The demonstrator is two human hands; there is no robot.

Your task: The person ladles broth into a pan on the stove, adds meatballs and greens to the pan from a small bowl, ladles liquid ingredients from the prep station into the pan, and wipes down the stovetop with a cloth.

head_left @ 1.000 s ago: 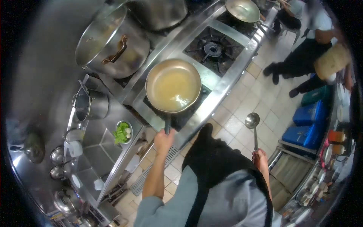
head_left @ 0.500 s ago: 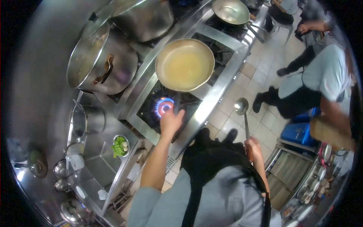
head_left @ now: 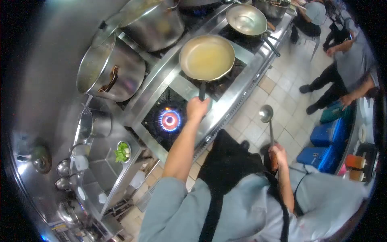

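My left hand (head_left: pixel 197 109) is wrapped round the black handle of a frying pan (head_left: pixel 207 57). A shallow pool of yellowish liquid spreads over the pan's bottom. The pan sits over the burner beyond the lit burner (head_left: pixel 169 120), whose blue flame ring burns uncovered to the left of my forearm. Down by my right side, my right hand (head_left: pixel 278 155) grips a ladle (head_left: pixel 267 114) by its wooden-coloured handle. The ladle's bowl points forward over the tiled floor, apart from the stove.
Two large pots (head_left: pixel 131 76) (head_left: pixel 155 26) stand along the stove's back. Another pan (head_left: pixel 246 20) rests farther up. A bowl of greens (head_left: pixel 123 152) is on the steel counter at left. One person (head_left: pixel 350 60) stands at right; another's sleeve (head_left: pixel 322 197) is close beside me. Blue bins (head_left: pixel 322 135) line the right.
The frying pan and my left hand have moved away from the lit burner, up and right. The ladle stays in my right hand. A person at right has come close beside me.
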